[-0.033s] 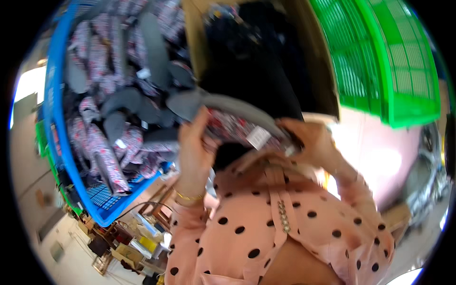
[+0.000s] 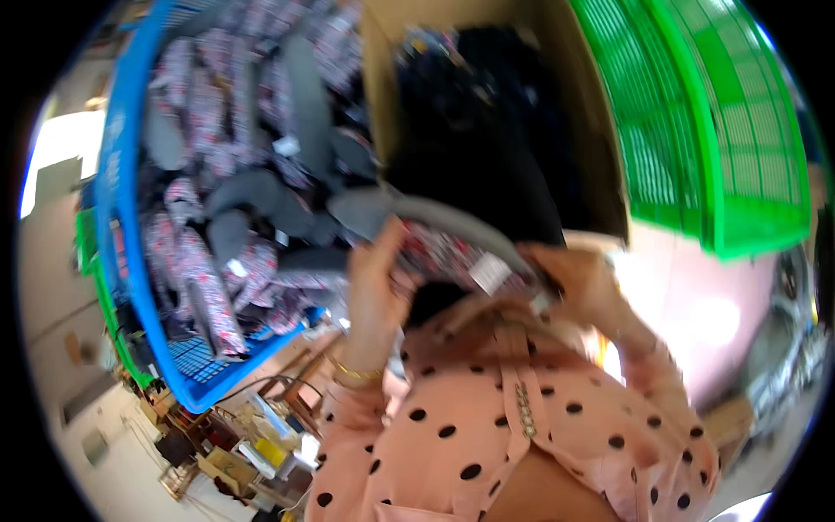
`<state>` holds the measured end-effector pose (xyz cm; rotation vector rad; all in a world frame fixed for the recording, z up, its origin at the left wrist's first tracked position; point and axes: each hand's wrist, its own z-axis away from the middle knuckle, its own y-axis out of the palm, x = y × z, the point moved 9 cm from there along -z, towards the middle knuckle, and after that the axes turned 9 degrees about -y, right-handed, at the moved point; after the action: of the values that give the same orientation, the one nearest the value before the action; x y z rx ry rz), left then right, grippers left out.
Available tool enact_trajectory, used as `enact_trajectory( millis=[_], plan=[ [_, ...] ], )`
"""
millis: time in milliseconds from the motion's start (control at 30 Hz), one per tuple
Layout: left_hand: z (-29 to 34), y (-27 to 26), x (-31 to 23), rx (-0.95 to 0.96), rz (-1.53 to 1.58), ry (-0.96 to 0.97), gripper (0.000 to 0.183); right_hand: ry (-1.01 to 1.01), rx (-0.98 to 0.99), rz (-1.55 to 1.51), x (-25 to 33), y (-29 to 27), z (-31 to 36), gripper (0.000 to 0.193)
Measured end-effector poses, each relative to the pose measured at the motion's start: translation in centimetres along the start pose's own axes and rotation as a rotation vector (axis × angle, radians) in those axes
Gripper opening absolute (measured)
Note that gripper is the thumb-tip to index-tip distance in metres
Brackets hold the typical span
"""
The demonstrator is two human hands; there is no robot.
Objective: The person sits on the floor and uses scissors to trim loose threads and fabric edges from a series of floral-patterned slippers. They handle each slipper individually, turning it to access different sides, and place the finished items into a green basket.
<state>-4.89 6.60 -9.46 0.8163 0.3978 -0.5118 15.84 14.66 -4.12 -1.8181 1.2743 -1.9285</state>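
Stretched between my two hands is a curved fabric piece (image 2: 439, 245), floral in red and white with a grey band along its far edge. A white label (image 2: 490, 273) hangs on its near side. Toward its left end, my left hand (image 2: 380, 283) pinches it with the thumb on top. My right hand (image 2: 581, 285) grips the right end, its fingertips partly hidden by the cloth. To the left, a blue crate (image 2: 122, 200) is heaped with similar floral and grey pieces (image 2: 204, 270), some bearing white tags.
Beyond my hands stands a cardboard box (image 2: 603, 113) holding dark items I cannot make out. Green slatted crates (image 2: 709, 130) are at the far right. Clear plastic wrapping (image 2: 774, 313) lies at the right edge. Small boxes and clutter (image 2: 235, 465) show at the lower left.
The whole view has shifted slightly, so most things appear a little farther right and lower. Both hands keep the same hold on the fabric piece.
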Motion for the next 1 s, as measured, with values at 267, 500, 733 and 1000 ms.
enact_trajectory(
  millis=[267, 500, 733, 1000],
  plan=[
    [1.7, -0.2, 0.2, -0.009, -0.601, -0.114, 0.057, 0.306, -0.138, -0.594, -2.9, 0.1, 1.6, 0.03],
    [1.5, 1.7, 0.6, 0.214, -0.377, -0.119, 0.045, 0.562, -0.406, -0.949, -6.1, 2.3, 4.2, 0.024],
    [1.5, 1.5, -0.7, 0.168, -0.363, 0.095, 0.04, 0.579, -0.477, -1.111, -7.6, 3.5, 4.3, 0.02],
    [1.6, 0.5, -1.3, 0.084, -0.349, 0.186, 0.037, 0.539, -0.591, -1.111, -6.2, 2.2, 2.5, 0.009]
  ],
)
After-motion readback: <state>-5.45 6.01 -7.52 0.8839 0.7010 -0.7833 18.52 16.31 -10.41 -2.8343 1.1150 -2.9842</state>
